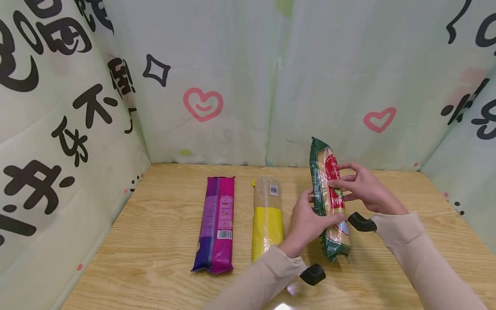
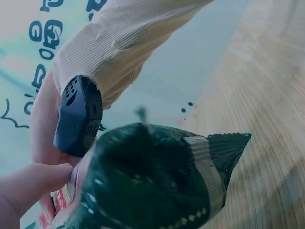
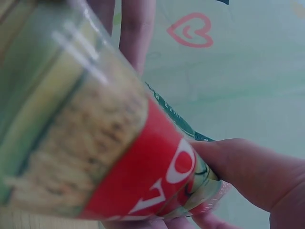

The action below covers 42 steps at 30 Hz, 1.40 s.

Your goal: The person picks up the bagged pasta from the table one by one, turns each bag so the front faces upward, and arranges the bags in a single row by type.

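Note:
A long pasta packet (image 1: 324, 168), green at both ends with a red label, is tilted up off the table at the right. My left hand (image 1: 306, 221) grips its lower half, thumb across the front and fingers behind the edge. Higher on the other side, my right hand (image 1: 368, 189) pinches the packet, thumb on the red label. In the left wrist view the crimped green end of the packet (image 2: 152, 176) fills the foreground. White letters on the red label (image 3: 152, 167) show close up in the right wrist view.
A purple and magenta packet (image 1: 217, 224) lies at the left of the wooden table (image 1: 147, 241). Beside it lies a yellow packet with a clear upper part (image 1: 267, 215), its lower end partly behind the left forearm. Printed curtains (image 1: 240, 64) enclose the table's back and sides.

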Tool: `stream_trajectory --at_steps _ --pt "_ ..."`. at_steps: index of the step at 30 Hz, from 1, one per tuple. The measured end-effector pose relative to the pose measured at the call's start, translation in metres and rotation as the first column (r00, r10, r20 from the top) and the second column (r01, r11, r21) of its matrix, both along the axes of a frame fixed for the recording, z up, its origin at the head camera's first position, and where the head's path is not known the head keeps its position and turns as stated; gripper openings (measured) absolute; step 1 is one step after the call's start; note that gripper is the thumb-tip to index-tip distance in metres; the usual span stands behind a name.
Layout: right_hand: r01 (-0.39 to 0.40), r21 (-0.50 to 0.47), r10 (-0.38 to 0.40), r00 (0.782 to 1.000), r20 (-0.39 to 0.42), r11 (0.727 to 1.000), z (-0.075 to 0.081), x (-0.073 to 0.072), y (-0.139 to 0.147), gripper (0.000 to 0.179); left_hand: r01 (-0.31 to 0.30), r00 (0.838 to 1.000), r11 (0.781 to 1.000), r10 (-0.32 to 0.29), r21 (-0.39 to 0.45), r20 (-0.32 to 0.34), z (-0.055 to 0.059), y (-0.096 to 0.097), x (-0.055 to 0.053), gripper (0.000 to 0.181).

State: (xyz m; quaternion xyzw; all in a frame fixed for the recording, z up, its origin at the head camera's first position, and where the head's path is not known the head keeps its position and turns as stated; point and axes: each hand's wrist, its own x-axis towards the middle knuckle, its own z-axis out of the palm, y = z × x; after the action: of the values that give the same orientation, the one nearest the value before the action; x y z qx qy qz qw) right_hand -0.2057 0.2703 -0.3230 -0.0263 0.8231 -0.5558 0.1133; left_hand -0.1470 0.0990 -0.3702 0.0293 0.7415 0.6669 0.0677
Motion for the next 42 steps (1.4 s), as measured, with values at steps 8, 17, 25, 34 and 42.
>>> stream_trajectory --at_steps 8,17,25,34,42 --pt "0.009 0.052 -0.007 0.999 -0.031 0.999 -0.004 0.0 -0.002 0.076 -0.017 1.0 1.0 0.017 -0.017 0.008 0.0 0.002 -0.001 0.075" --pt "0.019 0.12 -0.015 0.999 -0.035 0.993 -0.003 0.002 -0.006 0.081 -0.016 1.0 1.0 0.016 -0.018 0.026 -0.004 0.002 -0.005 0.07" --pt "0.02 0.181 -0.013 0.999 -0.042 0.983 0.001 0.005 -0.011 0.09 -0.047 0.998 0.995 0.044 0.084 0.032 -0.006 0.0 -0.009 0.062" --pt "-0.05 0.118 0.05 0.999 0.001 0.992 -0.002 0.007 0.0 0.077 -0.049 0.997 0.964 0.032 0.262 0.068 -0.008 -0.005 -0.011 0.057" --pt "-0.171 0.002 0.171 0.984 0.05 0.985 -0.012 -0.002 0.012 0.067 -0.01 0.996 0.951 -0.016 0.308 0.082 -0.008 -0.008 -0.013 0.053"
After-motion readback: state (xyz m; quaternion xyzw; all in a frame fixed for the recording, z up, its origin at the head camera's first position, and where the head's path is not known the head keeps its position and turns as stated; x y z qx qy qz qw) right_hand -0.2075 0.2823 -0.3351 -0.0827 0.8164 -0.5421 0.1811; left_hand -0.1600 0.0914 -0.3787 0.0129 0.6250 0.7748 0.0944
